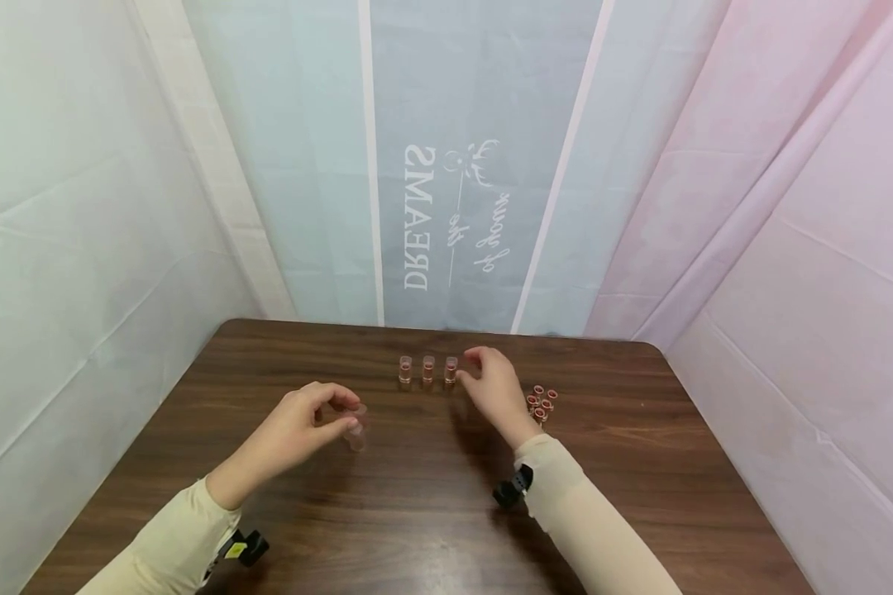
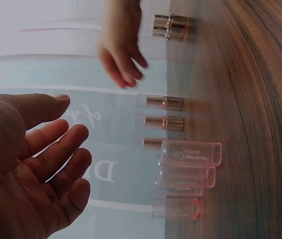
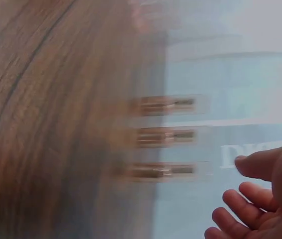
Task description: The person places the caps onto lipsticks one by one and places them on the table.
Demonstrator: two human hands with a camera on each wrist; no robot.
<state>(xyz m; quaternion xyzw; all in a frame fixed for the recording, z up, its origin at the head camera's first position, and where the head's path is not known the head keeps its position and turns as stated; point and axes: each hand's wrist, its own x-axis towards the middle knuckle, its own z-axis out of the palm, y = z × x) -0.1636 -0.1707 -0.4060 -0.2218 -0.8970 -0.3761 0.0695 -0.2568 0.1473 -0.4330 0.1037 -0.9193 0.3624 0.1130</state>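
Note:
In the head view, three gold lipstick tubes with clear caps stand upright in a row at the back of the table: a left one (image 1: 405, 372), a middle one (image 1: 427, 372) and a right one (image 1: 451, 373). Beside the right tube is my right hand (image 1: 494, 388), fingers loosely bent and holding nothing. My left hand (image 1: 290, 426) hovers by several clear pinkish caps (image 1: 356, 440), overlapping them in the head view. The left wrist view shows this hand (image 2: 41, 164) with relaxed fingers and nothing in them, apart from the clustered caps (image 2: 191, 154), which carry lettering.
Several uncapped lipstick tubes (image 1: 542, 403) stand grouped to the right, partly behind my right wrist. The dark wooden table (image 1: 417, 512) ends at a printed curtain (image 1: 461, 99), with pale cloth (image 1: 811, 330) on both sides.

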